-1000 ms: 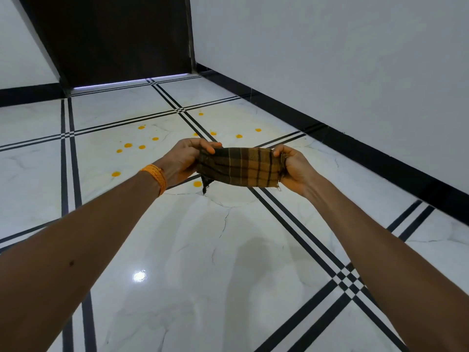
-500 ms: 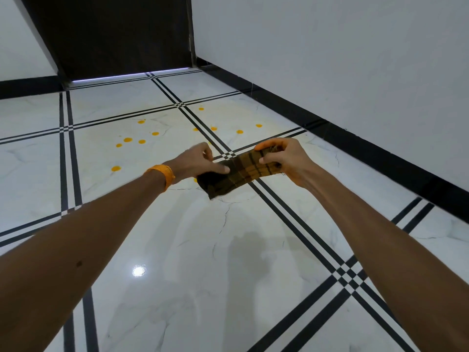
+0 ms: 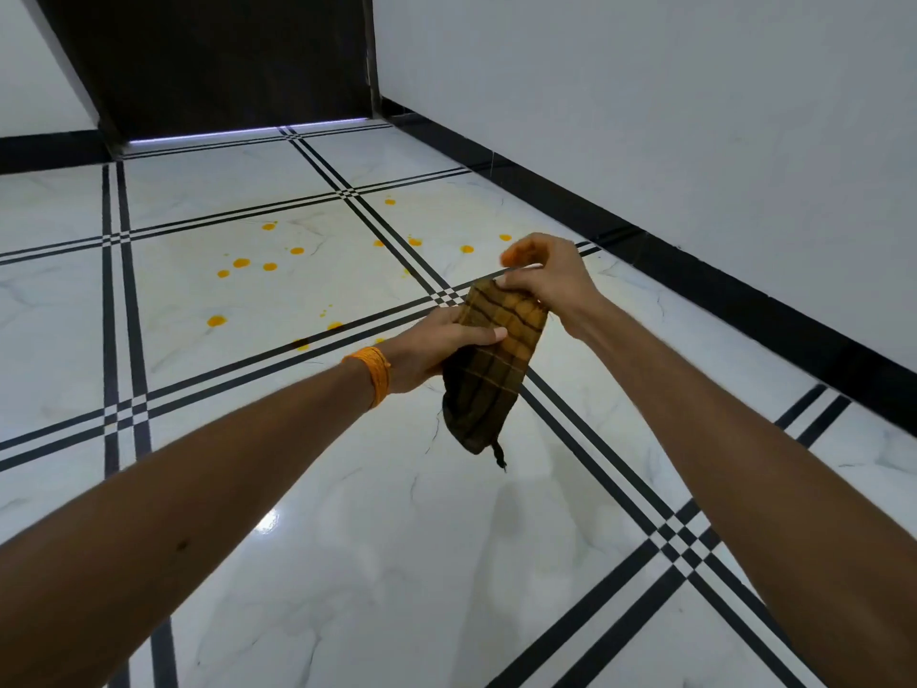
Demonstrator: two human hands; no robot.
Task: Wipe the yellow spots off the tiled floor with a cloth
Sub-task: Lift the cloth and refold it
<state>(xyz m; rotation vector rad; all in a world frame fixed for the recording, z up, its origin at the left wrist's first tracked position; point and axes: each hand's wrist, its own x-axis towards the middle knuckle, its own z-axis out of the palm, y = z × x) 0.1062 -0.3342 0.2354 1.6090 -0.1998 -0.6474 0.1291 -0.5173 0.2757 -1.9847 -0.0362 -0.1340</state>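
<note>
Brown checked cloth [image 3: 489, 369] hangs folded in the air between my hands, above the tiled floor [image 3: 347, 563]. My left hand [image 3: 436, 352] pinches its side; my right hand [image 3: 543, 283] grips the top, forefinger lifted. A loose fold could smear the yellow spots [image 3: 241, 263] ahead. Open floor all round; the wall [image 3: 694, 141] lies right.

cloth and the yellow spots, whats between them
Head view: the left hand and black tile lines lie between the cloth, held off the floor, and the yellow spots.
</note>
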